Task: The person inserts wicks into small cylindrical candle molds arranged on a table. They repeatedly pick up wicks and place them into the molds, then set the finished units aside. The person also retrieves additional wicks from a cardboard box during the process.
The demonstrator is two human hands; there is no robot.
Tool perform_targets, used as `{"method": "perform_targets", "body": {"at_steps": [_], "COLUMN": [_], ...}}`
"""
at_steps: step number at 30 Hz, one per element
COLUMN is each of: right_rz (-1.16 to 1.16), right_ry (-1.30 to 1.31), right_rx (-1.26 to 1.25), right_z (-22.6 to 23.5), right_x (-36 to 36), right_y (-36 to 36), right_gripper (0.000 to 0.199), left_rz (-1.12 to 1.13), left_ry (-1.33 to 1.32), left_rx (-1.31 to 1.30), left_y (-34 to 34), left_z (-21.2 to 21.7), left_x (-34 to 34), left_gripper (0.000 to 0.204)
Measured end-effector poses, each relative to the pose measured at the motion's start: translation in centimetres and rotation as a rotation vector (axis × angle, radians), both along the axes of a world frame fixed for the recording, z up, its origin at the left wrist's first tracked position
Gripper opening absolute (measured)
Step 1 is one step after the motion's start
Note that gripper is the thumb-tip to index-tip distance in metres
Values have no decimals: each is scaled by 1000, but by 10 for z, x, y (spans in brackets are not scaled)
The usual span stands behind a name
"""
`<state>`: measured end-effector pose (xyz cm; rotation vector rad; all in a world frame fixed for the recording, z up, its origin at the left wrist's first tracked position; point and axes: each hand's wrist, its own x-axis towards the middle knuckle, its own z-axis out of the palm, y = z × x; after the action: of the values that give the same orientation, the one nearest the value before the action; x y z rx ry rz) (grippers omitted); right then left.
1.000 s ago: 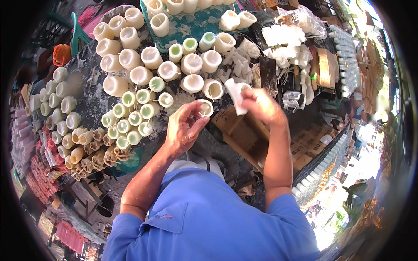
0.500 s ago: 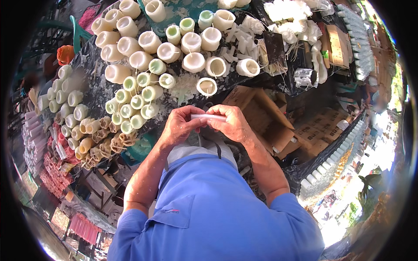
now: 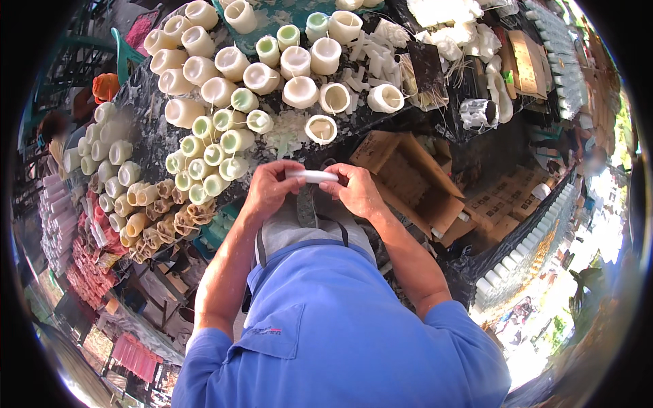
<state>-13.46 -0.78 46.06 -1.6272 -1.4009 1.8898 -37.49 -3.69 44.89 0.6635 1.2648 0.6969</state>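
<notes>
Two ends of white stick (image 3: 311, 176) sit pinched in my left hand (image 3: 267, 188) and right hand (image 3: 357, 191); edge of surface (image 3: 151, 138) just beyond, open carton (image 3: 389, 194) at right.

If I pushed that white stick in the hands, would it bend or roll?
The white stick might be fairly stiff: it looks straight between the left hand and right hand. It's probably light, with just a pinch at each end. Its narrow, rounded shape could roll.
</notes>
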Motion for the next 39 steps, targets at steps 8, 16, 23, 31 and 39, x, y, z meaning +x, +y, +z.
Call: {"method": "perform_targets", "body": {"at_steps": [8, 16, 23, 31, 39], "right_rz": [-131, -203, -217, -371, 280], "right_ry": [-287, -355, -371, 247, 86], "right_rx": [903, 746, 750, -198, 611], "right_z": [-45, -54, -51, 14, 94], "right_x": [-23, -30, -29, -41, -14], "right_y": [4, 10, 10, -7, 44], "right_gripper": [26, 25, 25, 28, 40], "left_rz": [-80, -136, -132, 276, -408], "left_ry": [384, 534, 439, -565, -225], "left_rx": [326, 578, 485, -96, -31], "left_y": [47, 65, 68, 27, 43], "left_z": [-46, -45, -57, -8, 66], "left_x": [-2, 2, -3, 12, -24], "left_gripper": [31, 28, 29, 30, 33]}}
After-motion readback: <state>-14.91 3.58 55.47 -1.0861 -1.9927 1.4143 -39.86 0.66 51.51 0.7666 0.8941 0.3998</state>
